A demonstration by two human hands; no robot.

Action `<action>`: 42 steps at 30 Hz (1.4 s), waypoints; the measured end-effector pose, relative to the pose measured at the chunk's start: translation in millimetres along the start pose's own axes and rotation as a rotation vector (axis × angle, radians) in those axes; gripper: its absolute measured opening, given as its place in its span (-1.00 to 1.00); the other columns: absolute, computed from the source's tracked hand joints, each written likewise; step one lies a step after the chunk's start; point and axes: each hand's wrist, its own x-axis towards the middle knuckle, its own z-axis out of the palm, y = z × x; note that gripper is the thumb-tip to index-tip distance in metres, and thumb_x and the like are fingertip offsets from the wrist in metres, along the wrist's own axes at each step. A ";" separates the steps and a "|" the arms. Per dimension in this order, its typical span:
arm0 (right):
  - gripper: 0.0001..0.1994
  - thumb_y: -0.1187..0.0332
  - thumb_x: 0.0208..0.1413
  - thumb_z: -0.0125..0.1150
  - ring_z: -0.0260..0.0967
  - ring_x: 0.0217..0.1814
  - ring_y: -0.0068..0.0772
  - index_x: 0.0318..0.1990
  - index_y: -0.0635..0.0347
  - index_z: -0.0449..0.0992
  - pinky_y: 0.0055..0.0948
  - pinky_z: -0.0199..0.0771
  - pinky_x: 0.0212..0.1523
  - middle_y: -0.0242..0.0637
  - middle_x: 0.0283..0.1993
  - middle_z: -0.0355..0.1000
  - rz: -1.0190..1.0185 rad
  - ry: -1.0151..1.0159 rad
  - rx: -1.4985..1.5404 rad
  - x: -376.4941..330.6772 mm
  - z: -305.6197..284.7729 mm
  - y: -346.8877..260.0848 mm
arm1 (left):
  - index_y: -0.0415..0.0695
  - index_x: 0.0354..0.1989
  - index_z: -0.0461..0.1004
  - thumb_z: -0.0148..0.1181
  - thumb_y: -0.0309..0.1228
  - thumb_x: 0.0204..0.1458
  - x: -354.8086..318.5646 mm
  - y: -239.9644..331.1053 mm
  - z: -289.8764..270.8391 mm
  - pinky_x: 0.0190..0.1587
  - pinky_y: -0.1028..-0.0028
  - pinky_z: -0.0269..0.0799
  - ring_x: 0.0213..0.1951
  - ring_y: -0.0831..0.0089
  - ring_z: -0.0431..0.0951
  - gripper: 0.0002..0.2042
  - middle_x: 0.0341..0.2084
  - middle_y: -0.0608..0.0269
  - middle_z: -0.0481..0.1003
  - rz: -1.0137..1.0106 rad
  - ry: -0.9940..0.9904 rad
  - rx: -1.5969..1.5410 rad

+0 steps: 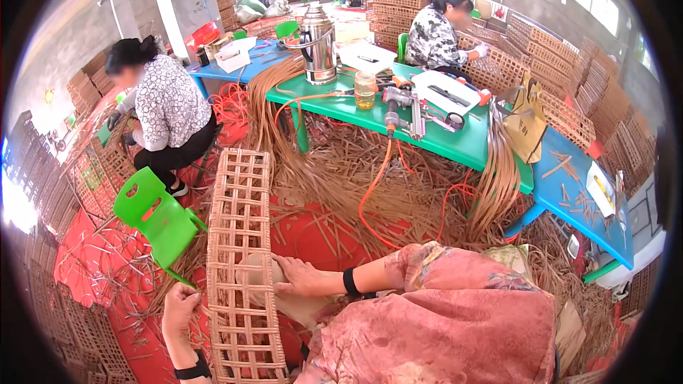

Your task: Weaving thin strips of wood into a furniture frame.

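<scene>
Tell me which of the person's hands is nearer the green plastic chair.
Left. The left hand grips the left edge of the woven lattice panel, just below the green plastic chair. The right hand rests on the panel's far side, farther from the chair.

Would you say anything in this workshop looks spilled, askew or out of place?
Yes. Cane strips and offcuts lie strewn over the red floor beneath the green table, with an orange hose trailing through them. The woven lattice panel, steadied by the left hand and right hand, looks intact.
</scene>
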 end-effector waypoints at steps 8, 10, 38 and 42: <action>-0.10 -0.21 0.09 0.12 0.26 0.21 0.21 0.40 0.29 0.04 0.22 0.33 0.05 0.15 0.25 0.23 -0.051 0.024 -0.200 2.2 17.1 16.7 | -0.21 -0.36 0.43 0.25 -0.61 0.05 -12.9 2.6 59.9 -0.40 0.58 0.40 -0.47 0.63 0.45 -0.90 -0.52 0.35 0.49 0.027 -0.050 0.013; -0.11 -0.20 0.10 0.13 0.28 0.19 0.22 0.39 0.32 0.06 0.19 0.36 0.03 0.11 0.28 0.22 -0.106 0.110 -0.165 -0.5 13.9 16.3 | -0.22 -0.36 0.43 0.25 -0.61 0.05 -17.0 9.5 68.6 -0.40 0.58 0.40 -0.47 0.64 0.45 -0.90 -0.52 0.35 0.49 0.008 -0.053 0.014; -0.12 -0.17 0.16 0.10 0.28 0.13 0.20 0.44 0.24 -0.04 0.15 0.30 0.07 0.12 0.28 0.22 -0.096 0.136 -0.131 0.6 14.1 18.8 | -0.19 -0.32 0.42 0.19 -0.55 0.07 -24.1 -15.7 76.9 -0.41 0.64 0.32 -0.49 0.68 0.38 -0.93 -0.50 0.43 0.42 -0.111 -0.019 -0.403; -0.15 -0.13 0.20 0.07 0.19 0.25 0.21 0.46 0.21 -0.08 0.13 0.21 0.19 0.15 0.34 0.13 -0.060 0.082 -0.167 0.7 15.3 21.5 | -0.17 -0.31 0.42 0.17 -0.57 0.07 -27.1 -15.0 79.0 -0.37 0.64 0.40 -0.46 0.67 0.42 -0.93 -0.47 0.44 0.43 -0.114 -0.014 -0.455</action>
